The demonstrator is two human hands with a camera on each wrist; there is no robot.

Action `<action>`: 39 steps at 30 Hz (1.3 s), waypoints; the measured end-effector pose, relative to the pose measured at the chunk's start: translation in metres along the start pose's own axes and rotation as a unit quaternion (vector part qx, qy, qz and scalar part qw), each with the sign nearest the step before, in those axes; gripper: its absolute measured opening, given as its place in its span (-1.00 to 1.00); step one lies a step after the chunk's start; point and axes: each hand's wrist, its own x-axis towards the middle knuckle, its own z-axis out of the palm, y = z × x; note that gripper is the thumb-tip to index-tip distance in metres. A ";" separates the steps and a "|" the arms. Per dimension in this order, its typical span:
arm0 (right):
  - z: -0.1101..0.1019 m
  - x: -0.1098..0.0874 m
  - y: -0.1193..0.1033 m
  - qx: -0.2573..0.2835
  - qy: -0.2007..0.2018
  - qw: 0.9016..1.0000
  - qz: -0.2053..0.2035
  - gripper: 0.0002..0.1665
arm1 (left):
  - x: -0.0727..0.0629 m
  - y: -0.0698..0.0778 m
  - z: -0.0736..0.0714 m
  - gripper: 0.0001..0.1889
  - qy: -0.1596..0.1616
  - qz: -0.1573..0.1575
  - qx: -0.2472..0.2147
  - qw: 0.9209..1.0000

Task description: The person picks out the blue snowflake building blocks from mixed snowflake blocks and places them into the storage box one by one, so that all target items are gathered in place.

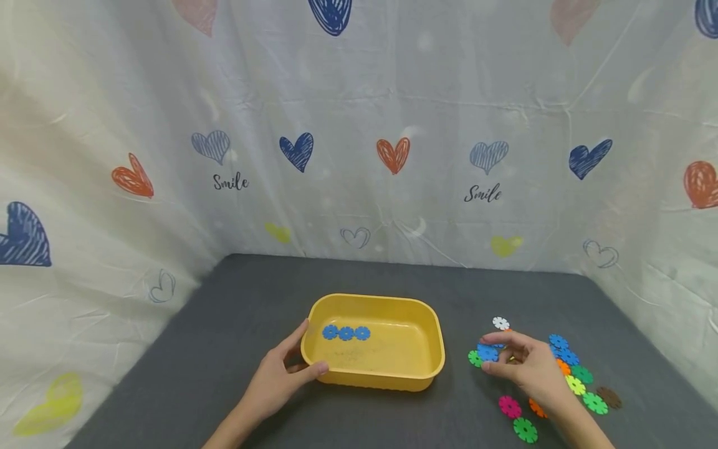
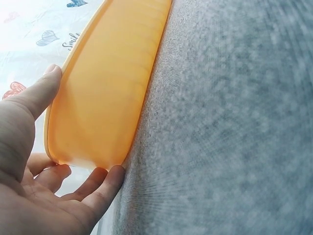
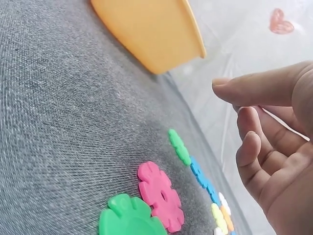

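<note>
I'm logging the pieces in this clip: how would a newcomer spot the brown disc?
On the dark gray table, right of the yellow tray, notched discs lie scattered around the right hand. At that scatter's rightmost edge, beside a green disc, lies the brown disc. Its color sets it apart: it is the only brown one visible.

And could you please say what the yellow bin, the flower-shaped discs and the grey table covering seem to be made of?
Yellow bin: likely plastic, semi-glossy; a soft highlight shows on its inner floor.
Flower-shaped discs: probably plastic, smooth, going by solid colour and clean notches.
Grey table covering: seemingly fabric, matte, with a visible fine weave.
</note>
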 end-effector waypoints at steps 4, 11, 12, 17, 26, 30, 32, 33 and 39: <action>0.002 -0.001 0.000 -0.002 -0.001 1.000 0.009 -0.43 | -0.001 0.001 0.000 -0.04 0.000 0.001 0.004 1.000; 0.006 -0.003 -0.004 0.016 -0.007 1.000 0.013 -0.41 | -0.001 0.001 0.000 -0.04 0.002 -0.002 0.009 1.000; 0.006 -0.003 -0.005 0.019 -0.009 1.000 0.014 -0.41 | -0.001 0.000 0.000 -0.04 0.001 -0.002 0.007 1.000; 0.008 -0.005 -0.009 0.033 -0.005 0.999 0.029 -0.40 | -0.002 -0.002 0.000 -0.05 -0.004 -0.001 -0.001 1.000; 0.015 -0.006 -0.013 0.046 -0.001 0.999 0.004 -0.42 | -0.003 -0.001 -0.001 -0.05 -0.005 -0.001 -0.003 1.000; 0.017 -0.008 -0.016 0.053 0.000 0.999 0.007 -0.41 | -0.003 -0.002 0.000 -0.04 -0.008 -0.002 -0.004 1.000; 0.018 -0.009 -0.018 0.058 -0.003 0.998 0.010 -0.40 | -0.003 -0.002 -0.001 -0.04 -0.009 -0.002 -0.004 1.000; 0.019 -0.009 -0.019 0.061 -0.006 0.998 0.012 -0.40 | -0.002 -0.002 -0.001 -0.03 -0.009 -0.002 -0.003 1.000; 0.024 -0.010 -0.027 0.067 -0.015 0.997 0.022 -0.37 | -0.001 -0.002 -0.001 -0.03 -0.014 0.002 -0.005 1.000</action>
